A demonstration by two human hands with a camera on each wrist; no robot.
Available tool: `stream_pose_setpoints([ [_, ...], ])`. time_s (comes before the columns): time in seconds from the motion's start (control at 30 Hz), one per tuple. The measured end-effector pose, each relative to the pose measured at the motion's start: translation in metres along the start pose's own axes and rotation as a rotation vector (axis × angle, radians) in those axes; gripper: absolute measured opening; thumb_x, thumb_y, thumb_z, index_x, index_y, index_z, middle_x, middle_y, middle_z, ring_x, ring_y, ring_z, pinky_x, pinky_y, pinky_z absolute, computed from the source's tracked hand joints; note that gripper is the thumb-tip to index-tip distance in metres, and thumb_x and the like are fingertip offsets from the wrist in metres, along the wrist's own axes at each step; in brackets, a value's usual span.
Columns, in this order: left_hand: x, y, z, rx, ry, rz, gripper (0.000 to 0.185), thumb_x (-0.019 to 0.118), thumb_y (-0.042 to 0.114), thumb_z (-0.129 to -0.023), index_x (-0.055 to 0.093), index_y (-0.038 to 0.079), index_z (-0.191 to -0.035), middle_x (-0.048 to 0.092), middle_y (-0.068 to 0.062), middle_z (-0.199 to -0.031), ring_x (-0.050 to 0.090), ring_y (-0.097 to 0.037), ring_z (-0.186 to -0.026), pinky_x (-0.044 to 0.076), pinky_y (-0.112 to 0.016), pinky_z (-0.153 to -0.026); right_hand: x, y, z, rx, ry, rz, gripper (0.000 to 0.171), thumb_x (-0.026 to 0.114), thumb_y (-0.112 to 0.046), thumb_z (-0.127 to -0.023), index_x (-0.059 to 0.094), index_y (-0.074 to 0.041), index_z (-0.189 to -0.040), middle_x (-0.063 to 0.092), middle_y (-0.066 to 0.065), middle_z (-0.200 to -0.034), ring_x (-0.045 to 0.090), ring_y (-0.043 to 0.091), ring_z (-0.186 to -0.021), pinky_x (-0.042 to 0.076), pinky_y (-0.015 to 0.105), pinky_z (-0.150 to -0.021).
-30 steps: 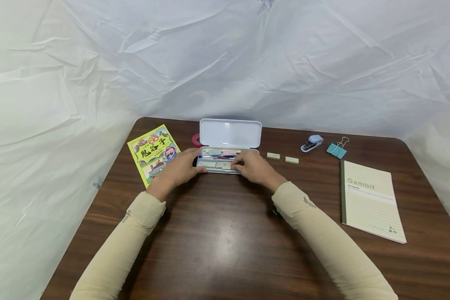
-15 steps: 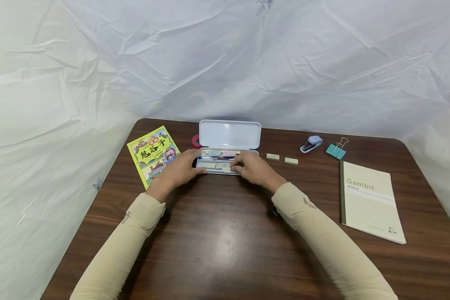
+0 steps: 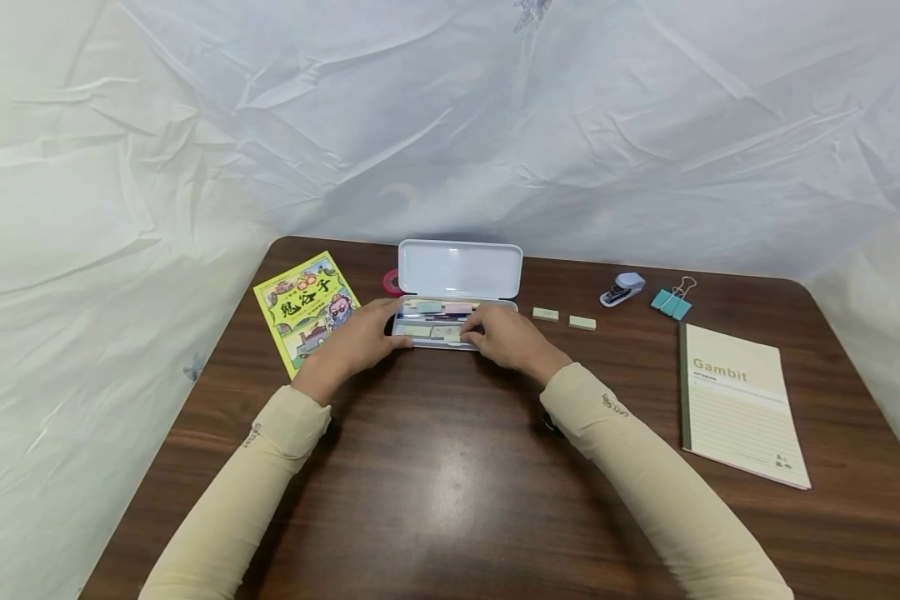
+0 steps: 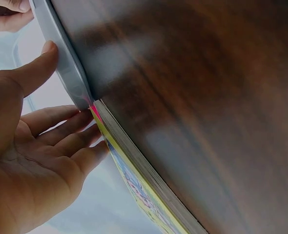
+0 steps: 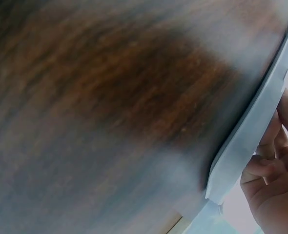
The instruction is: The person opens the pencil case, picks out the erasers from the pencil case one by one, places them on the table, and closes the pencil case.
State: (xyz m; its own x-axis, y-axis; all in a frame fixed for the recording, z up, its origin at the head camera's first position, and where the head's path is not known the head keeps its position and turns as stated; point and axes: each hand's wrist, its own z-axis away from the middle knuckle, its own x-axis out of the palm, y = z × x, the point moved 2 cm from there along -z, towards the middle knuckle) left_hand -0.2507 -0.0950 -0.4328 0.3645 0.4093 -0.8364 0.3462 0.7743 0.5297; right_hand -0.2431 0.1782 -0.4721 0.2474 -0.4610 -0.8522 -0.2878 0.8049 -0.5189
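- Right in the centre of the frame, the case point(image 3: 442, 345) sits on the table point(image 3: 450, 467), its lid point(image 3: 461, 268) up.
- Left hand point(image 3: 360, 335) has hold of the case's left end: thumb against the front wall, fingers round the end, as the left wrist view shows.
- Right hand point(image 3: 508, 335) dips in at the right of the case, fingers bent, thumb and fingertips at the end of a pale block point(image 3: 446, 332); whether it pinches that block, I can't tell.
- Just left of that, a second block point(image 3: 417, 332) in the same front compartment.
- Rear compartment: pens point(image 3: 438, 317), plus a blue piece point(image 3: 429, 307) and a pink piece point(image 3: 458, 307).
- Left of centre, the yellow book point(image 3: 303, 304) lies at a slant near the left hand, with the pink tape point(image 3: 392, 282) just beside the case.
- Right of the case, two little blocks, a nearer point(image 3: 545, 314) and a farther point(image 3: 582, 322), lie apart.
- Farther right: stapler point(image 3: 622, 289), teal clip point(image 3: 671, 304), and below them the notebook point(image 3: 742, 404).
- Wrinkled white sheeting point(image 3: 450, 125) fills the top.
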Motion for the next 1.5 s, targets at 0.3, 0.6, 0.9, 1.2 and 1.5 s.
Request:
stream_pose_setpoints([
  [0.3,0.002,-0.002,-0.002,0.010,0.005,0.000,0.080,0.080,0.038,-0.110,0.045,0.006,-0.175,0.047,-0.024,-0.179,0.048,-0.042,-0.166,0.041,-0.061,-0.139,-0.018,-0.025,0.019,-0.043,-0.038,0.030,0.023,0.070,-0.022,-0.116,0.087,-0.011,-0.126,0.081,0.010,-0.130,0.077,0.028,-0.121,0.066,0.051,-0.105],
  [0.6,-0.002,0.006,0.003,-0.010,-0.011,0.005,0.080,0.078,0.033,-0.111,0.042,0.004,-0.177,0.045,-0.023,-0.181,0.045,-0.040,-0.169,0.038,-0.059,-0.141,0.008,0.017,0.000,-0.124,0.023,0.062,0.019,0.071,-0.025,-0.115,0.086,-0.020,-0.125,0.080,-0.001,-0.122,0.075,0.016,-0.112,0.067,0.045,-0.101],
  [0.9,-0.004,0.009,0.004,-0.014,-0.017,0.003,0.081,0.078,0.034,-0.111,0.041,0.005,-0.177,0.044,-0.023,-0.181,0.045,-0.041,-0.169,0.038,-0.060,-0.141,-0.006,0.007,0.010,-0.135,-0.001,-0.053,0.023,0.068,-0.025,-0.117,0.083,-0.012,-0.129,0.079,0.005,-0.125,0.076,0.021,-0.114,0.066,0.043,-0.103],
  [1.2,-0.003,0.008,0.005,-0.017,-0.019,-0.001,0.082,0.077,0.035,-0.112,0.040,0.004,-0.177,0.043,-0.023,-0.182,0.043,-0.041,-0.170,0.036,-0.059,-0.142,-0.023,-0.002,0.029,-0.149,0.064,-0.116,0.024,0.066,-0.023,-0.118,0.083,-0.007,-0.127,0.079,0.010,-0.121,0.074,0.022,-0.107,0.064,0.042,-0.095],
  [1.5,-0.004,0.009,0.006,-0.017,-0.015,-0.013,0.081,0.077,0.034,-0.112,0.040,0.003,-0.177,0.044,-0.024,-0.181,0.044,-0.041,-0.169,0.037,-0.060,-0.141,-0.040,0.015,0.048,-0.143,0.161,-0.161,0.021,0.069,-0.019,-0.116,0.083,-0.004,-0.120,0.076,0.012,-0.111,0.070,0.022,-0.095,0.061,0.039,-0.084],
])
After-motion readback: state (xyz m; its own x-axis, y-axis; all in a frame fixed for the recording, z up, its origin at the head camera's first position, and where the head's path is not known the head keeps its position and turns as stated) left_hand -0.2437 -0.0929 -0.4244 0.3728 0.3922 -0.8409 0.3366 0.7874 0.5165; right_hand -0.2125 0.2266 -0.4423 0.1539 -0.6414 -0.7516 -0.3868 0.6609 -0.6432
